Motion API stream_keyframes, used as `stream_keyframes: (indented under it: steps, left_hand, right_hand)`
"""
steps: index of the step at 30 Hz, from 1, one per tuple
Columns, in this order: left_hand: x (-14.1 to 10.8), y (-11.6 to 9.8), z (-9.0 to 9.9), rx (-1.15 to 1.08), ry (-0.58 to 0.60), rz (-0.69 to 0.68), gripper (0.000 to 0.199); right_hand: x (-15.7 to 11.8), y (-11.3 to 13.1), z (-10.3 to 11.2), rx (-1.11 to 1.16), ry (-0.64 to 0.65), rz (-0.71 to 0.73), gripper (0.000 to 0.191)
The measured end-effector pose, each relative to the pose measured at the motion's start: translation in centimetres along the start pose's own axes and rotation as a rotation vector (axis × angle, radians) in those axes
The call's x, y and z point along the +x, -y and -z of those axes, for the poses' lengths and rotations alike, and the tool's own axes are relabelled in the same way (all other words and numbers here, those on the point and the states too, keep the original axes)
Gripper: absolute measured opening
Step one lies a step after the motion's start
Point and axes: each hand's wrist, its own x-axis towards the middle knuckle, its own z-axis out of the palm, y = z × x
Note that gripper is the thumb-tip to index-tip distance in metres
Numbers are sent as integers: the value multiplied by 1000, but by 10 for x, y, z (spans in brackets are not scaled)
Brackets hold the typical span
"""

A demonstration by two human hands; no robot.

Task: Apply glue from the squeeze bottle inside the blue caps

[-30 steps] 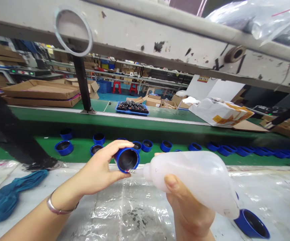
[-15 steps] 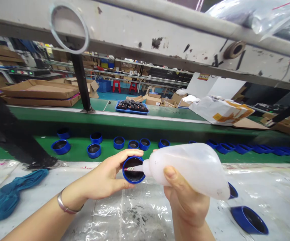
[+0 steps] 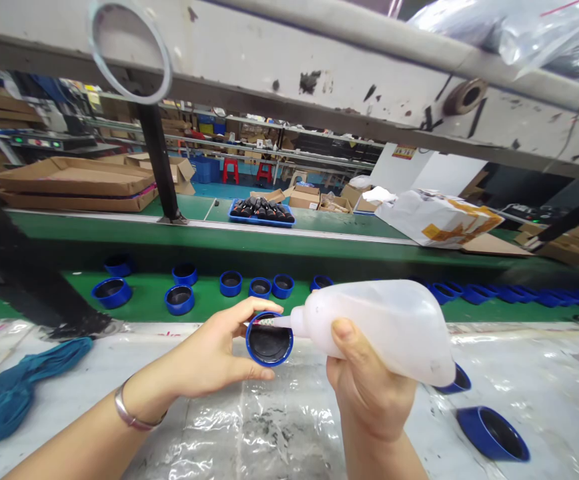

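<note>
The blue plastic cap point(image 3: 269, 341) is held in the left hand point(image 3: 214, 350) above the bench point(image 3: 534, 340), with its dark interior turned up toward the head camera. The fingers point(image 3: 264, 308) of the left hand are closed around the outer wall of the cap, gripping it firmly. The translucent squeeze bottle point(image 3: 379, 330) is gripped in the right hand point(image 3: 369, 393), its body being wrapped by the closed fingers and pressed on top by the thumb point(image 3: 342, 337). The narrow nozzle point(image 3: 274, 322) is tilted down to the upper rim of the cap and appears to lie just inside it; contact cannot be confirmed.

The cap is judged to be light and stiff, with a smooth wall that may slip, so it is best held by the outer wall, leaving the interior unobstructed. The thin-walled bottle is judged to be light and soft, and should be held around its body.

Further blue caps point(image 3: 232, 283) are spaced along the green conveyor belt point(image 3: 144, 293). A loose blue cap point(image 3: 492, 433) lies on the clear plastic sheet point(image 3: 264, 433) at lower right, and a teal cloth point(image 3: 24, 387) lies at left.
</note>
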Motion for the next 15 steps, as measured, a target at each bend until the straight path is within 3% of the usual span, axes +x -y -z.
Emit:
stream_keyframes:
  steps: [4,9,15]
  left_hand:
    - [1,-1,0,3,-25,10,64]
    - [2,-2,-2,2,-35,20,63]
    - [1,-2,-2,28,-57,59,64]
  right_hand:
    - [-3,-6,5,-79,2,17,13]
    - [-11,-21,23,-153,16,-21,31]
    - [-16,-34,42,-227,52,-5,31]
